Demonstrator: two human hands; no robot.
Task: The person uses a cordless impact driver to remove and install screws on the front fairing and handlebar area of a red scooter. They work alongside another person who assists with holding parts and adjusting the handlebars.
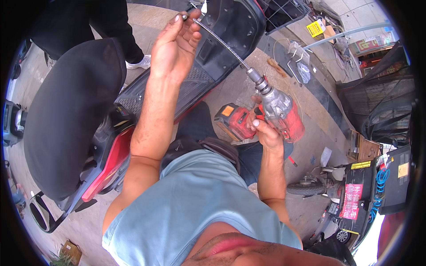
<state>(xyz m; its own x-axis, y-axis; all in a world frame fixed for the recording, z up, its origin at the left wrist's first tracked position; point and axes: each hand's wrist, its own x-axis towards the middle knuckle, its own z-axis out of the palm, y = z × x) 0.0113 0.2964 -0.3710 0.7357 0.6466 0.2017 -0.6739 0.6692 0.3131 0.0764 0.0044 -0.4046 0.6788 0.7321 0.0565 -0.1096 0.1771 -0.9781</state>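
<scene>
Gripping red drill [277, 116] in right hand [265, 131], left hand [175, 44] pinching flexible shaft [219, 43], scooter [133, 88] beneath.

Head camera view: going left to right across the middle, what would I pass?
Black scooter seat → left hand pinching the far end of a flexible shaft → red cordless drill gripped by the right hand → parked cart with a red sign.

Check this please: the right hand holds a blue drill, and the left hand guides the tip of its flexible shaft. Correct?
Not quite: the head view shows the drill is red and silver, not blue. The right hand holds it, and the left hand guides the flexible shaft tip.
</scene>
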